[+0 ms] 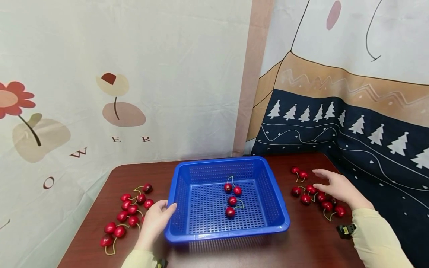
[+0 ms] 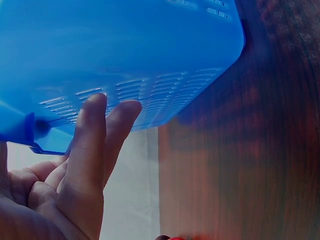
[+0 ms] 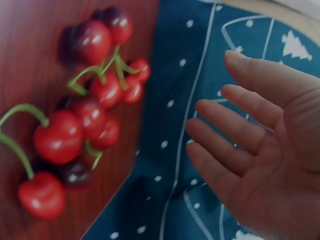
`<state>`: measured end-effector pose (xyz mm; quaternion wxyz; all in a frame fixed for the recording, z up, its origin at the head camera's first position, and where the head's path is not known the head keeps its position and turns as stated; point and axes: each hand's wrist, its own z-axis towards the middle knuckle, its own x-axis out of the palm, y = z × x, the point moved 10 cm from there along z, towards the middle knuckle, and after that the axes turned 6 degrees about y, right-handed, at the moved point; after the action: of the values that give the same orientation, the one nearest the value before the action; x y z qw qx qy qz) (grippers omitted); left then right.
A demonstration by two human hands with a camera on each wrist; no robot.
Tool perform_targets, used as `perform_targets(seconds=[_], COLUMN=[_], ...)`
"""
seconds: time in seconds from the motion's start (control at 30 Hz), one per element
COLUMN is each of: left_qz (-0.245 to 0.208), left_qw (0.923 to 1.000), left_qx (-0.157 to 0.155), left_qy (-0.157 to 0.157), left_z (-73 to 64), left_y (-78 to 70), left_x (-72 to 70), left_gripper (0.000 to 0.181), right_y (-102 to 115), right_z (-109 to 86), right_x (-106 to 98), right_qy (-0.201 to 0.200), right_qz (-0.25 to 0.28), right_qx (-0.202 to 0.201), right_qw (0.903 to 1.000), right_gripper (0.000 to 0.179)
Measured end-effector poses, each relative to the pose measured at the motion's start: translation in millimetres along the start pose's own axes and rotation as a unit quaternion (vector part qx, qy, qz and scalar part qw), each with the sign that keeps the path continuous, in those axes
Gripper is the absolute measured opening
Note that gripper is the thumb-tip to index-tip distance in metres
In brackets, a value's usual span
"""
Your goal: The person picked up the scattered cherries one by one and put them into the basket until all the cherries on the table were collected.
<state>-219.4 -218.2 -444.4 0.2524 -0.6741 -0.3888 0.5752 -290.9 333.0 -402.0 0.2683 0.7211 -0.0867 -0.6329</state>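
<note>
A blue plastic basket (image 1: 228, 236) with a perforated bottom stands in the middle of the table in the head view. Two pairs of dark red cherries (image 1: 229, 212), joined at their stems, lie in it right of its centre. My left hand (image 1: 157, 219) grips the basket's left rim, thumb on top; in the left wrist view its fingers (image 2: 89, 135) reach under the rim along the outer wall. Over the right-hand cherries (image 1: 305, 199) hovers my right hand (image 1: 338, 188), fingers extended and apart. The right wrist view shows its bare palm beside these cherries (image 3: 59, 136).
Another group of stemmed cherries (image 1: 119, 231) lies on the brown table (image 1: 214, 257) left of the basket, close to my left forearm. Behind the table hangs a printed cloth (image 1: 187, 74); a dark blue one with white trees (image 1: 301, 134) borders the right edge.
</note>
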Motion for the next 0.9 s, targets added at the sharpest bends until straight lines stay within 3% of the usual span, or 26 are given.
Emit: perform_targets(seconds=[0.4,0.9], left_qz=[0.001,0.001], left_qw=[1.0000,1.0000], left_qx=[0.003,0.002], left_qy=[-0.002,-0.003], left_z=[1.3,2.4], left_y=[1.8,2.8], left_x=[0.8,1.1], left_gripper=[0.035,0.036], right_y=[-48,-77], right_z=[1.6,9.1], right_x=[0,10], right_qy=[0.009,0.047], right_qz=[-0.007,-0.027], right_qx=[0.045,0.086], right_qw=[0.9989,0.9949], right_gripper=[0.049,0.035])
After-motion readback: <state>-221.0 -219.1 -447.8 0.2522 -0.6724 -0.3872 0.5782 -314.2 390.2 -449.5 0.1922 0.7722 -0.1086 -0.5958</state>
